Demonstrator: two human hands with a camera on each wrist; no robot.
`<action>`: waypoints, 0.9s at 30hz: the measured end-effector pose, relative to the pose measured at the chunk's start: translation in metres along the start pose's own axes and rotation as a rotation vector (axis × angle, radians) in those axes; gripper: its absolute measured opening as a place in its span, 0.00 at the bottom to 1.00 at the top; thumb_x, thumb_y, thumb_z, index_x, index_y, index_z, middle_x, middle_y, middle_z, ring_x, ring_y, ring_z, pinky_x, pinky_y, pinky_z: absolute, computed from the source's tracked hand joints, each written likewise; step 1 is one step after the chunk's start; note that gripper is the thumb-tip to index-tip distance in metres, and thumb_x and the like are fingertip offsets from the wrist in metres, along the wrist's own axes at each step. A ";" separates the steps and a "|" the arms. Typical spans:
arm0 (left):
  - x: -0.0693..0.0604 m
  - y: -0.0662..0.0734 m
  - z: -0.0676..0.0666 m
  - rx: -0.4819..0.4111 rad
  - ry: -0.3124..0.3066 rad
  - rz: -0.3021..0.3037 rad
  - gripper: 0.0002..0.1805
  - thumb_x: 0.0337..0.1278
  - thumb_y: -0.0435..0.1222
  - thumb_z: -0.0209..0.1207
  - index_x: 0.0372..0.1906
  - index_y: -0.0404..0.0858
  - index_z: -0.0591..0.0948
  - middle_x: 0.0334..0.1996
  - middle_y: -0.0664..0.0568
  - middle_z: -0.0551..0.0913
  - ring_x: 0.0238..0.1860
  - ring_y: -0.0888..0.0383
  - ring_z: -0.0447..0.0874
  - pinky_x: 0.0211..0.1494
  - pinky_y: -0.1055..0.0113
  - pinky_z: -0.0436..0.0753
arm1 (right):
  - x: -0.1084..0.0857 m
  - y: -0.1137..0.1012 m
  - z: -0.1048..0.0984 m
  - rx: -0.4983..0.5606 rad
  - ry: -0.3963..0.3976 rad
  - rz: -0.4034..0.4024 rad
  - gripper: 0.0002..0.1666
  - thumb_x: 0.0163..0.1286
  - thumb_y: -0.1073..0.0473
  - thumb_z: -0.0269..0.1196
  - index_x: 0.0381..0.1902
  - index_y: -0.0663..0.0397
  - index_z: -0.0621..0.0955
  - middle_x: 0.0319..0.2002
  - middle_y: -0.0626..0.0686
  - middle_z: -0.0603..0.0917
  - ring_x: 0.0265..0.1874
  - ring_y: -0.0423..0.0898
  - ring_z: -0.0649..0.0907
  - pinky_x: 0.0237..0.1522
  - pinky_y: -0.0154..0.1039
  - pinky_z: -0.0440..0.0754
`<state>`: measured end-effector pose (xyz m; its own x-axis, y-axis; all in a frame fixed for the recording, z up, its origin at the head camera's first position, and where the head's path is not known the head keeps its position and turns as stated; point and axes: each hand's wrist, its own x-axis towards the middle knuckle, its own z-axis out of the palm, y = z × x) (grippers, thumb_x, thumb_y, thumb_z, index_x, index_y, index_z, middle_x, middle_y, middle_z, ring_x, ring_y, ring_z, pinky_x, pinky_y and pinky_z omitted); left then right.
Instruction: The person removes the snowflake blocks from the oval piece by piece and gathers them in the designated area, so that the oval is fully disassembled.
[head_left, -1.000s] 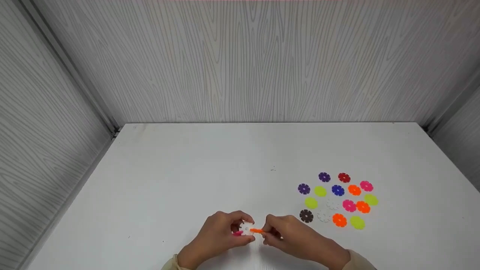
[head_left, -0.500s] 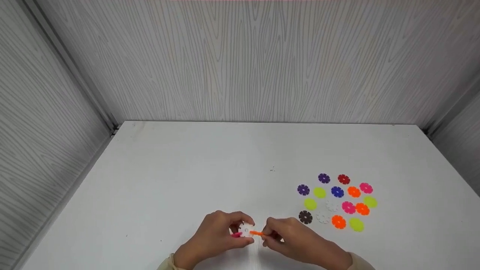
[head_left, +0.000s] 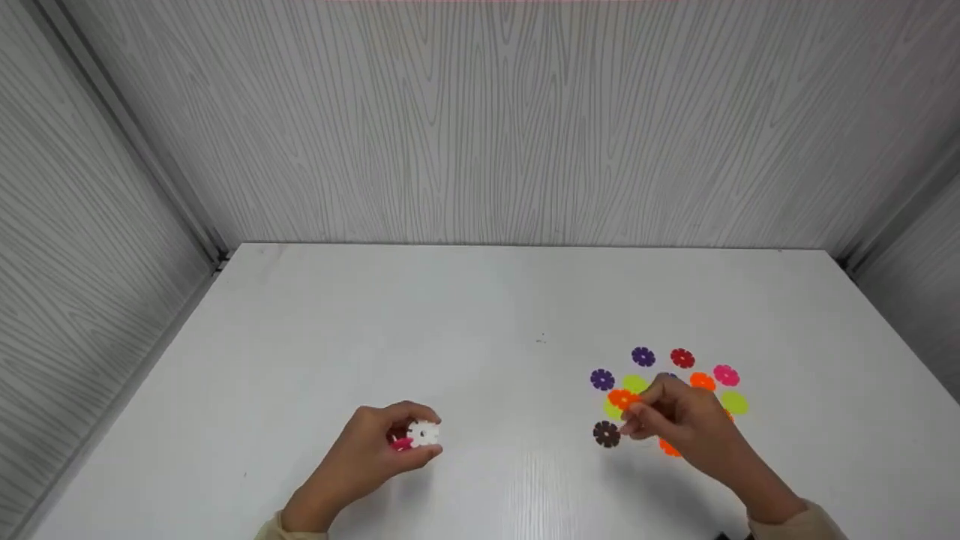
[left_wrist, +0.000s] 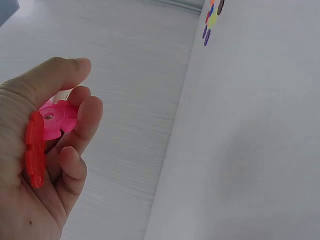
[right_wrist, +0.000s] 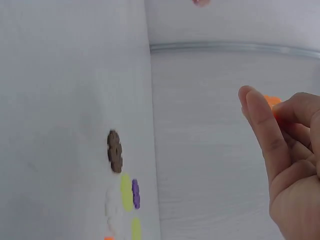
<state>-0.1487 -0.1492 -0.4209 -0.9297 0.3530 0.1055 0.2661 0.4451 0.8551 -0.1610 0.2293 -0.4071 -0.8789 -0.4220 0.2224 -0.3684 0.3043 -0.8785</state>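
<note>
My left hand (head_left: 367, 450), left of the table's middle, grips a small cluster of notched plastic discs. A white disc (head_left: 424, 433) faces up between thumb and fingers, with a pink disc (left_wrist: 61, 119) set at an angle to it. In the left wrist view a red disc (left_wrist: 35, 150) stands edge-on against the palm; how it joins the others is hidden. My right hand (head_left: 694, 424) pinches a single orange disc (head_left: 622, 399) by its edge, held above the spread-out discs at the right. In the right wrist view only a sliver of that orange disc (right_wrist: 272, 100) shows behind the fingers.
Loose discs lie flat on the white table (head_left: 375, 322) around and under my right hand: brown (head_left: 607, 434), purple (head_left: 643, 356), red (head_left: 682, 358), pink (head_left: 726, 375), yellow-green (head_left: 735, 403) and others partly covered. A wood-grain panel (head_left: 480, 120) rises behind the table.
My hands have moved apart. The orange disc, which was at the white disc's edge, has gone right with my right hand to above the loose discs. My left hand has shifted left with its cluster.
</note>
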 end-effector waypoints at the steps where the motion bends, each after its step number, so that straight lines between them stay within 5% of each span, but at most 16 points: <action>1: 0.003 0.000 0.003 -0.007 -0.029 0.002 0.16 0.48 0.40 0.70 0.42 0.37 0.83 0.28 0.53 0.83 0.26 0.69 0.73 0.30 0.76 0.75 | 0.002 0.003 -0.003 0.021 0.008 0.006 0.05 0.67 0.69 0.60 0.37 0.67 0.74 0.31 0.58 0.87 0.30 0.43 0.88 0.33 0.36 0.85; 6: 0.010 0.001 0.017 -0.017 -0.144 -0.010 0.18 0.50 0.42 0.70 0.44 0.37 0.82 0.32 0.53 0.84 0.29 0.68 0.73 0.34 0.77 0.75 | 0.011 0.009 -0.001 0.091 -0.029 0.060 0.10 0.69 0.65 0.59 0.40 0.70 0.74 0.35 0.63 0.86 0.34 0.47 0.89 0.36 0.37 0.85; 16: 0.007 0.001 0.016 -0.006 -0.148 -0.012 0.18 0.49 0.43 0.70 0.43 0.37 0.83 0.19 0.59 0.68 0.24 0.71 0.64 0.30 0.77 0.68 | 0.011 0.016 -0.007 0.062 0.044 0.138 0.12 0.69 0.63 0.60 0.44 0.68 0.74 0.33 0.51 0.86 0.29 0.46 0.87 0.35 0.33 0.85; 27: 0.007 -0.003 0.018 -0.003 -0.154 -0.017 0.18 0.49 0.44 0.70 0.43 0.39 0.83 0.21 0.60 0.68 0.26 0.71 0.64 0.30 0.76 0.67 | 0.022 0.025 -0.008 -0.135 0.019 0.198 0.14 0.68 0.62 0.61 0.49 0.60 0.76 0.32 0.61 0.85 0.25 0.49 0.84 0.30 0.32 0.80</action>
<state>-0.1511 -0.1334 -0.4323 -0.8840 0.4673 0.0123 0.2495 0.4495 0.8577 -0.1919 0.2345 -0.4203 -0.9432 -0.3265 0.0607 -0.2244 0.4918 -0.8413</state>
